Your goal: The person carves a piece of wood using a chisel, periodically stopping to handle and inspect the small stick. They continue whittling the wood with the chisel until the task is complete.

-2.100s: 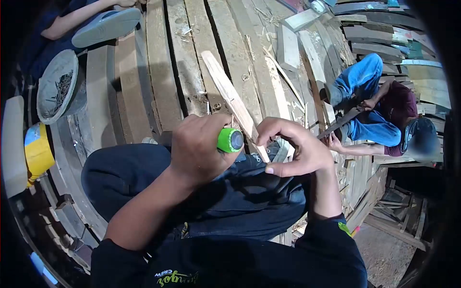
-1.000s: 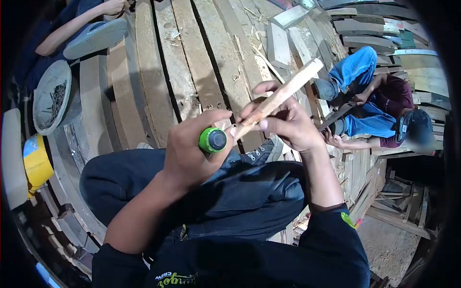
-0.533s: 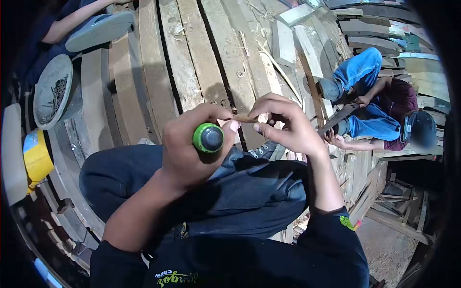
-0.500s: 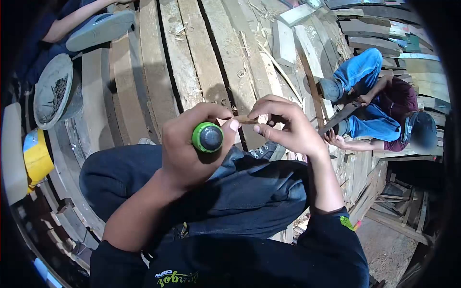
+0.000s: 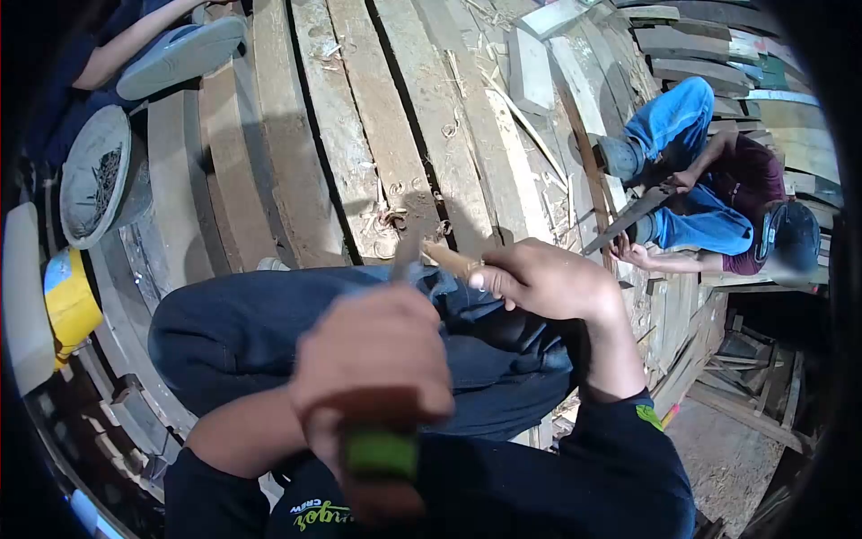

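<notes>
My left hand, smeared by motion, is closed round a knife with a green handle. Its blurred blade points away from me, over my lap, alongside a small piece of wood. Pinched between thumb and fingers, that light brown piece sticks out to the left of my right hand. The wood's right end is hidden in the grip. Curled shavings lie on the planks just beyond the knife.
Wooden planks make up the floor. On the left stand a bucket of nails and a yellow container. A person at the right holds a long saw-like blade; another person's arm shows upper left.
My left hand has drawn down toward my body, and the knife blade now shows. My right hand has moved slightly lower with the wood, which my left fingers no longer touch.
</notes>
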